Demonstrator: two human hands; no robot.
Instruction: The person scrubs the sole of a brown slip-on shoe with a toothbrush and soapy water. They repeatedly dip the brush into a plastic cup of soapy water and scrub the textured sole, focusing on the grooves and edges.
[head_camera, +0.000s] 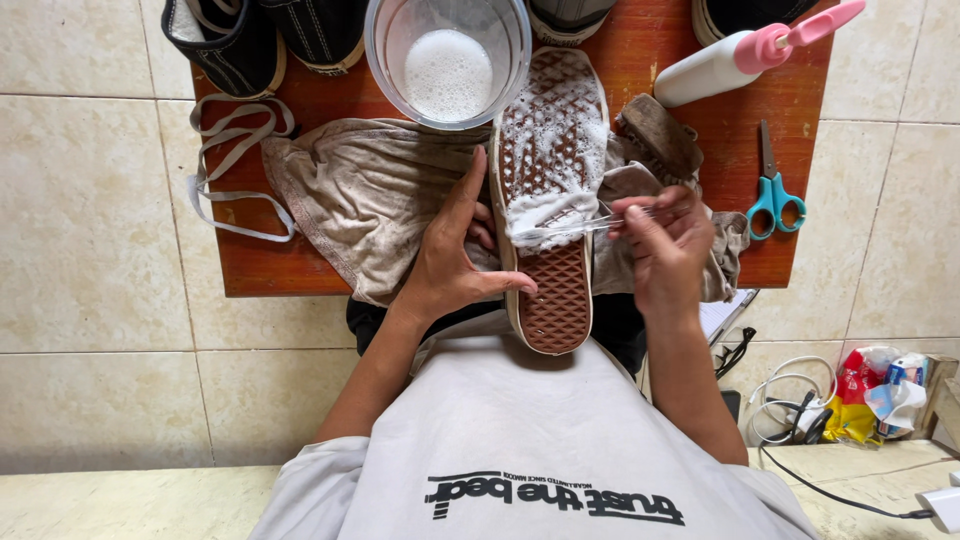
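A shoe (556, 300) lies sole-up across my lap and the small wooden table (800, 200); its brown waffle sole is covered in white foam over the far half. My left hand (455, 255) grips the shoe's left edge, thumb on the sole. My right hand (665, 240) holds a clear-handled toothbrush (570, 227), its head lying in the foam at mid-sole.
A clear plastic tub of foamy water (448, 60) stands at the table's far edge. A stained cloth (370, 190), loose laces (225, 170), a brown scrub brush (660, 135), a white bottle with pink nozzle (735, 55) and teal scissors (773, 195) lie around. Other shoes (265, 35) line the far side.
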